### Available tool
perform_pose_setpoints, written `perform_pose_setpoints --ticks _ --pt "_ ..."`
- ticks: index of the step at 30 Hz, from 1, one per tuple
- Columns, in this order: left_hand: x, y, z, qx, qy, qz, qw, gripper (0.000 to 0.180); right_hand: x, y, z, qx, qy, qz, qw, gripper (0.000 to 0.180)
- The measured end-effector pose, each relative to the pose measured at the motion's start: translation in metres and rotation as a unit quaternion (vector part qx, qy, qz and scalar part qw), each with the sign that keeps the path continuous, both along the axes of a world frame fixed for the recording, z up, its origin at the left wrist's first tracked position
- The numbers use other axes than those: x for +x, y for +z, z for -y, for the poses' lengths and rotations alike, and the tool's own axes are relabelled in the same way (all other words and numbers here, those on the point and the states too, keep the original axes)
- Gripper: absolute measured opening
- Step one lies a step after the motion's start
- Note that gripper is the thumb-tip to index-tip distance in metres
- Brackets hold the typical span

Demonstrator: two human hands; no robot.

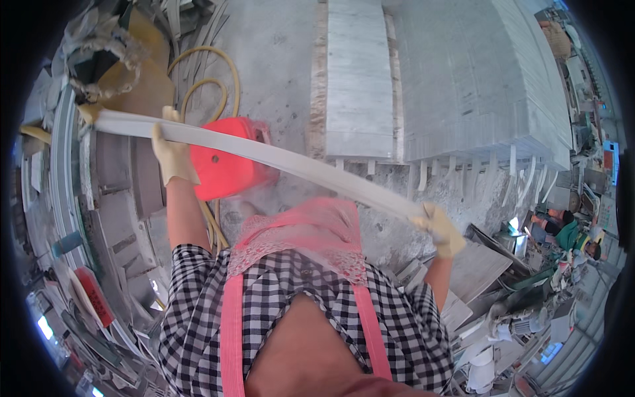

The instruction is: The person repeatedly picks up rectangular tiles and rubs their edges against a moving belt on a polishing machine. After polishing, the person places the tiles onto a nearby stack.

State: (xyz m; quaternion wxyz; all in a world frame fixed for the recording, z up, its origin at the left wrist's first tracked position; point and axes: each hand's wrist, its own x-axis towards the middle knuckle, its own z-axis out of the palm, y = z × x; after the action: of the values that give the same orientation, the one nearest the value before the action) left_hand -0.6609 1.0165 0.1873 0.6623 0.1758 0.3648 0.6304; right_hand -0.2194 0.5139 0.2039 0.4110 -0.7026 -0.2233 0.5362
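Note:
A long, pale grey-white strip [278, 156], like a slat of stone or board, lies across in front of me, its left end farther away than its right. My left hand [170, 151], in a cream glove, is wrapped round it toward the left end. My right hand [442, 230], gloved alike, grips the right end. The fingers of both hands are closed on the strip. Behind it, close to my left hand, stands a red plastic stool [228, 169], partly covered by the strip. A yellowish thing [88, 114] touches the far left end; I cannot tell what it is.
Large stacks of grey slabs [463, 86] stand ahead on the right, beside a narrower stack [358, 79]. A yellow hose [235, 73] curls over the dusty floor. Scrap pieces [479, 268] lie at right. Another person [569, 231] is farther off at the right.

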Motion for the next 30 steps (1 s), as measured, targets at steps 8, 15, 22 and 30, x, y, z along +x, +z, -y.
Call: perform_pose_setpoints --ticks 8,15,22,30 --pt "0.210 -0.024 0.047 -0.003 -0.269 -0.039 0.962 0.044 -0.098 -0.076 0.208 -0.210 -0.195 -0.118 0.951 0.027" --pt "0.396 0.004 0.048 0.063 -0.451 -0.060 0.888 0.049 -0.126 -0.071 0.209 -0.203 -0.263 -0.119 0.936 0.026" --pt "0.457 0.057 -0.055 0.124 -0.508 -0.136 0.841 0.054 -0.105 -0.046 0.045 -0.190 -0.302 -0.118 0.927 0.030" --pt "0.462 -0.145 -0.136 0.012 -0.495 -0.272 0.825 0.058 -0.111 -0.080 -0.028 -0.292 -0.272 -0.016 0.917 0.025"
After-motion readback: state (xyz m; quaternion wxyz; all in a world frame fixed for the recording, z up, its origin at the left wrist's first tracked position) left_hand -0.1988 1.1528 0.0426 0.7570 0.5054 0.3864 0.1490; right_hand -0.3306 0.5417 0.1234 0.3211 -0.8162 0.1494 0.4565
